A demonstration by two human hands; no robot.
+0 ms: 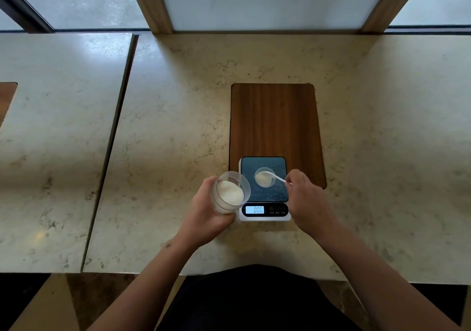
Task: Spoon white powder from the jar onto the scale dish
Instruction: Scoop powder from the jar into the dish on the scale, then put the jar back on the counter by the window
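A clear jar (230,190) holding white powder is tilted toward the scale, gripped from below by my left hand (206,213). The digital scale (265,193) has a dark glass top and a lit display reading 0.00. A small clear dish (265,177) with white powder in it rests on the scale top. My right hand (305,198) pinches the handle of a small white spoon (276,176), whose bowl is over the dish.
The scale sits at the near end of a wooden inset panel (275,119) in the marble counter (165,127). A seam (112,139) splits the counter on the left. A wood-framed panel (275,2) stands at the back edge.
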